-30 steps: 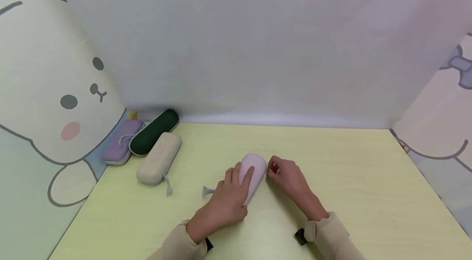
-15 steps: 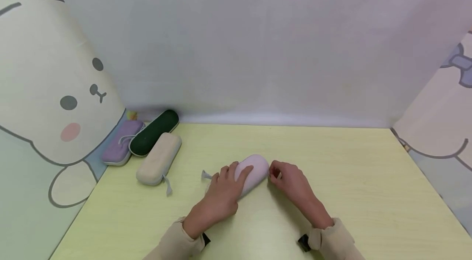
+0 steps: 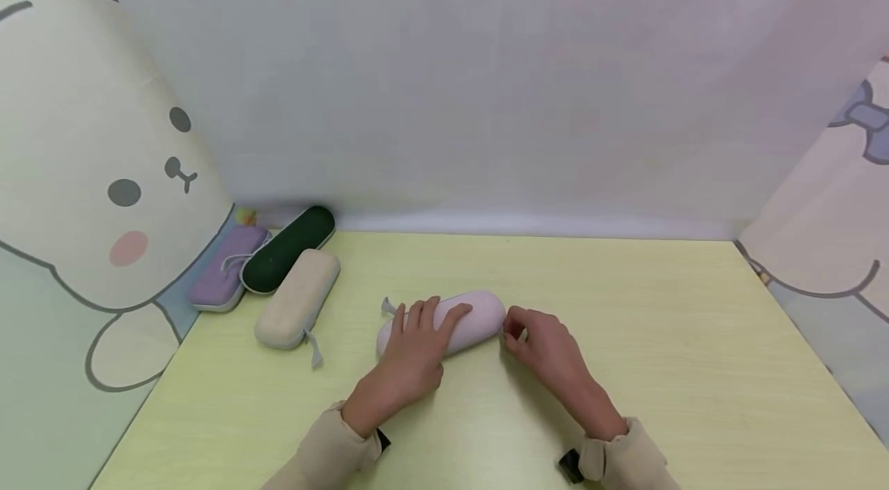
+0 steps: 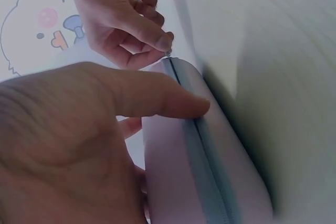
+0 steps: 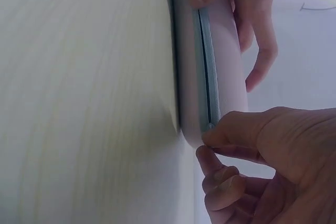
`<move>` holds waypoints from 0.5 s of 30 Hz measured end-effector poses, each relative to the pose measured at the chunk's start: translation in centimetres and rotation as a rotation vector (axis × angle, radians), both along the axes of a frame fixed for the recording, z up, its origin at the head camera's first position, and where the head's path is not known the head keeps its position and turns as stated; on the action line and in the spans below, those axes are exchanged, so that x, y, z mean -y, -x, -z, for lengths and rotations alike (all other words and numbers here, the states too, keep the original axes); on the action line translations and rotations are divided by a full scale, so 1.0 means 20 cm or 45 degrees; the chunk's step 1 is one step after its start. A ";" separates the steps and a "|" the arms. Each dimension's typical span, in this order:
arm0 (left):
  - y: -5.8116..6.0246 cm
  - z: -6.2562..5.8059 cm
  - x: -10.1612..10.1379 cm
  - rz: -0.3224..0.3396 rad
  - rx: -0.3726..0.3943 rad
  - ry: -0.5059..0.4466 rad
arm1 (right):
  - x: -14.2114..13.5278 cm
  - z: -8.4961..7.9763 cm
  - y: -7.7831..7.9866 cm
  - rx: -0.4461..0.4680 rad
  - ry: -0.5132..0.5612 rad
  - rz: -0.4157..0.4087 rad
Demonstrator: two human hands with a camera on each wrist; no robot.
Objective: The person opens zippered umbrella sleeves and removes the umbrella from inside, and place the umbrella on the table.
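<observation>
A pale pink zip case (image 3: 482, 312) with rounded ends lies on the table, slanting slightly up to the right. My left hand (image 3: 410, 366) holds it from above, fingers spread over the top and thumb on the near side. In the left wrist view that thumb presses by the grey zipper (image 4: 202, 148), where a dark gap runs between the tapes. My right hand (image 3: 552, 351) is at the case's right end, thumb and forefinger pinching the small zipper pull (image 4: 168, 54). A grey fabric tab (image 3: 388, 306) sticks out at the left end.
At the table's back left lie a beige case (image 3: 302, 297) with a grey tab, a dark green case (image 3: 288, 249) and a purple case (image 3: 228, 270) with a cord. A pale curtain (image 3: 486, 89) stands behind the table (image 3: 660, 305), with cartoon-printed sheets at both sides.
The pink case has turned from steeply slanted to nearly level across the view. My left hand has shifted left with it, while my right hand has stayed at its right end.
</observation>
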State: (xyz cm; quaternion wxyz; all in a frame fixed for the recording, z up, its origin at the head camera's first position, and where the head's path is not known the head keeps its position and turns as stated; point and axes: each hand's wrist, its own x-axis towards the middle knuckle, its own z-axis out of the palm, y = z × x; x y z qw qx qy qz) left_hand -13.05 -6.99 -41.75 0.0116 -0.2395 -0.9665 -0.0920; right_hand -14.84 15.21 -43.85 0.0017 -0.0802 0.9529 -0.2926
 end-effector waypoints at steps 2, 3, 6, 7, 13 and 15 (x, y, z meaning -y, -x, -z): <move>0.01 0.00 0.00 -0.007 0.009 -0.011 | 0.00 -0.01 0.00 0.012 0.004 0.008; 0.01 0.01 0.00 -0.008 0.009 -0.012 | 0.00 -0.01 0.00 0.015 0.004 0.011; 0.01 0.01 0.00 -0.005 0.006 0.001 | 0.00 -0.01 0.00 0.018 0.001 0.021; 0.01 0.01 0.00 -0.003 0.005 0.006 | 0.00 -0.01 0.00 0.016 0.003 0.023; 0.01 0.01 0.00 0.005 0.003 0.024 | 0.00 -0.01 0.01 0.000 0.004 0.035; 0.01 0.01 0.00 0.012 0.006 0.030 | -0.01 0.00 0.01 -0.003 -0.001 0.048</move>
